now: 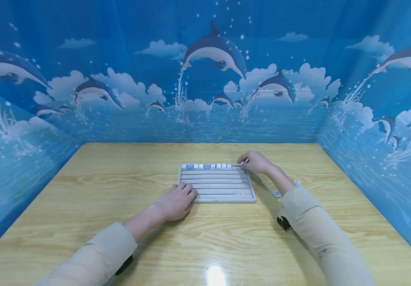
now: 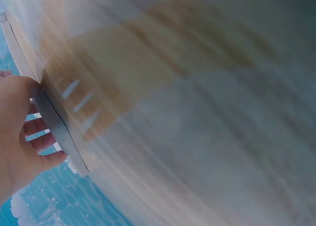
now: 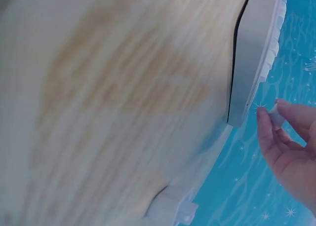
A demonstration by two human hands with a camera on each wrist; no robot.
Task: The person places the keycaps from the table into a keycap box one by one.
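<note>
Tray [image 1: 220,186] on the table [image 1: 227,238], in the middle of the head view, long axis running left to right, one long side toward the person. Its ridges run the same way. Row of blocks [image 1: 201,166], white and blue, along the far side; the right end of that row lies partly behind the right fingers. Marks on the blocks too small to read. Faint marks near the tray's near right corner, also unreadable.

Right hand [image 1: 257,162] at the far right corner, thumb and finger pinching a small block [image 3: 276,116]. Fingertips cover much of it; which way its face points, can't tell. Whether it touches the tray, can't tell either.

Left hand [image 1: 178,202] grips the tray's near left corner, thumb by the near wall, fingers over the edge. It hides that corner from above. In the left wrist view the hand is cut off at the left side; the tabletop there is blurred and washed out.

Two loose blocks [image 1: 276,194] on the table to the right of the tray, apart, close by the right forearm; one partly hidden by it. The right wrist view cuts off the tray at the top.

Dark objects [image 1: 283,222] under both cuffs, mostly covered by the sleeves [image 1: 112,242]. Dolphin curtain [image 1: 119,35] behind, cut by the frame.
</note>
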